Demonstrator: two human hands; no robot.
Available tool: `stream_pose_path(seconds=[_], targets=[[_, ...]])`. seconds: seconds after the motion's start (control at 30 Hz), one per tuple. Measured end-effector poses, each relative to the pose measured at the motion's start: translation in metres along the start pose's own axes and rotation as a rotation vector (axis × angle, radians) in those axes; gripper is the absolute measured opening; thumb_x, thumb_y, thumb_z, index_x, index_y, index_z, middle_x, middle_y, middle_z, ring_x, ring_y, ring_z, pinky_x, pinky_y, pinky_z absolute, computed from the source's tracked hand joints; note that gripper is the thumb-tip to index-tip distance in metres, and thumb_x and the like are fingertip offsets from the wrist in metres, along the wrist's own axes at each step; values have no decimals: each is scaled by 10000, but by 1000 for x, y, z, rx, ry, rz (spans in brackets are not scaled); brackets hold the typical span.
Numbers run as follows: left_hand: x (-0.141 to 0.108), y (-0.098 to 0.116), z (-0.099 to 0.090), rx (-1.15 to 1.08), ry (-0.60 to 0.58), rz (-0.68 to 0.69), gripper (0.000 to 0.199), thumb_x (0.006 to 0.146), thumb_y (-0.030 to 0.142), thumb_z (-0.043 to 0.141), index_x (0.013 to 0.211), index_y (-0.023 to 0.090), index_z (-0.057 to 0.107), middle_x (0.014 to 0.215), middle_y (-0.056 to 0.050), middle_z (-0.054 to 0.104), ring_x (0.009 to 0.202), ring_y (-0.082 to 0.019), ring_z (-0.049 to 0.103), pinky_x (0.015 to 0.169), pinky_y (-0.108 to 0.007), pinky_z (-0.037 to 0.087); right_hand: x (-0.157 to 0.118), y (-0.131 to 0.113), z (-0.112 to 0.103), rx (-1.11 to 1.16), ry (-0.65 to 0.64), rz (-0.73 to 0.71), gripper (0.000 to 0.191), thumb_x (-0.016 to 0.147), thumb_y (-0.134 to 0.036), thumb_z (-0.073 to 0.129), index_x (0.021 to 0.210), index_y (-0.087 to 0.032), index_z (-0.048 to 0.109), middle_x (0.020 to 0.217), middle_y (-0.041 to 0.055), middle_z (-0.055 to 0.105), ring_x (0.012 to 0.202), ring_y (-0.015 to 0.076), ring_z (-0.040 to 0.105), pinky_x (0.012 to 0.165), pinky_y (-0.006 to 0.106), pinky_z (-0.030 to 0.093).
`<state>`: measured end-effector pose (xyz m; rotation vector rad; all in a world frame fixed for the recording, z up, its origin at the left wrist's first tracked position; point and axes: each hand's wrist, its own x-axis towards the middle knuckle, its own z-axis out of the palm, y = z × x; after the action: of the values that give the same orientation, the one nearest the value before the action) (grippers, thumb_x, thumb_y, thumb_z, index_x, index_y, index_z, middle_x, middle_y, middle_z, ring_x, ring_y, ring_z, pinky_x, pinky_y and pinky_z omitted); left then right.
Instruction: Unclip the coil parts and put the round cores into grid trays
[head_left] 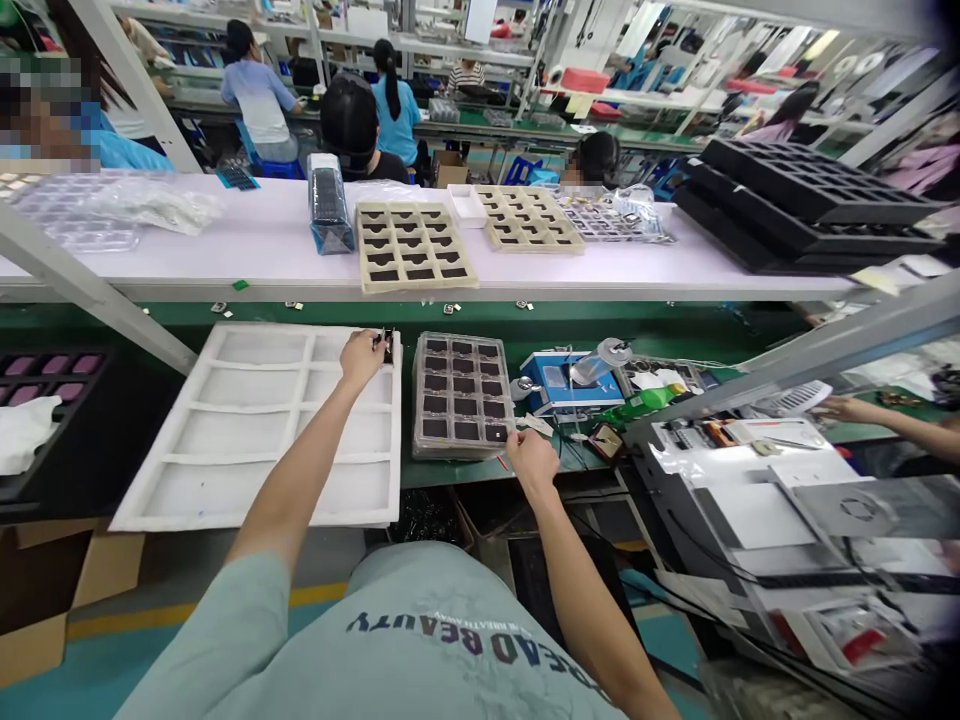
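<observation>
My left hand (361, 358) is closed in a pinch around a small dark part (386, 335), whose kind I cannot make out. That hand is over the far right compartment of a white foam tray (300, 400) divided into several shallow sections. To its right stands a stack of clear plastic trays (420, 420) with dark rectangular pieces in the pockets. My right hand (534, 460) has its fingers curled closed at the near right corner of this stack, gripping the edge of the clear tray.
Beige trays (417, 284), a blue-wrapped stack (330, 210) and black trays (810, 210) stand on the white shelf. Right of the clear trays are a blue device (559, 385) and a green bottle (649, 402). Co-workers sit beyond; another person's arm (892, 425) reaches in at right.
</observation>
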<state>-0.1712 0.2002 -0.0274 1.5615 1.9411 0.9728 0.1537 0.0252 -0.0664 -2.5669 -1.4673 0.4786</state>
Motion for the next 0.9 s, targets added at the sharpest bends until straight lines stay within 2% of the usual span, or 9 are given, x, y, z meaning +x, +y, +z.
stream_pose_path(seconds=[0.1,0.27,0.4,0.5,0.6,0.67,0.77,0.83,0.9], targets=[[19,20,20,326,-99,9,232,792,347,701,900,145,665,1133,-237,647,1148,-417,572,974,-496,386,3,-3,-4,-16,-12,5,383,928,-347,476,1009,-101,758,906,225,712,926,341,692,827,421,499],[30,37,36,429,-124,-61,269,740,338,754,821,101,656,1025,-308,663,1117,-477,588,910,-521,412,15,-7,-6,28,-46,1,387,944,-327,462,986,-74,752,889,243,710,906,333,694,803,402,498],[36,43,28,474,-105,-113,232,742,277,725,861,85,670,1059,-330,671,1060,-461,627,838,-498,453,19,-1,-8,89,-50,26,377,952,-348,477,1001,-73,730,922,236,713,927,337,690,821,405,488],[25,42,8,445,-52,-130,194,768,302,687,813,113,680,1022,-280,699,1039,-434,642,823,-479,459,8,8,-10,194,30,-19,408,959,-402,483,1145,-95,675,1039,225,708,1007,334,668,873,406,476],[-19,40,-7,147,-50,-178,208,738,349,708,684,151,671,832,-170,714,947,-372,667,775,-414,474,-16,9,-6,431,70,-125,431,960,-448,462,1209,-136,624,1140,181,693,1065,295,642,930,391,473],[-66,44,-7,-265,-113,-260,217,712,371,727,705,157,691,784,-113,711,849,-298,677,699,-347,483,-37,2,-1,700,-87,-212,455,969,-519,406,1179,-173,615,1115,147,700,1001,267,658,881,380,510],[-142,59,7,-831,-351,-405,301,672,407,767,834,155,736,880,-95,738,796,-235,674,646,-314,512,-64,-18,7,1122,-461,-305,576,961,-664,280,1210,-222,552,1116,116,689,890,230,684,727,355,555],[-181,70,18,-994,-467,-488,305,656,397,792,824,149,737,876,-90,742,766,-217,673,637,-308,528,-72,-26,7,1254,-613,-307,608,927,-737,286,1155,-236,544,1086,102,686,844,211,687,680,336,558],[-204,79,23,-1055,-537,-518,288,653,369,816,810,142,732,870,-88,745,771,-212,681,651,-301,537,-74,-26,3,1257,-645,-284,571,887,-769,372,1005,-238,548,996,85,690,795,202,681,651,320,549]])
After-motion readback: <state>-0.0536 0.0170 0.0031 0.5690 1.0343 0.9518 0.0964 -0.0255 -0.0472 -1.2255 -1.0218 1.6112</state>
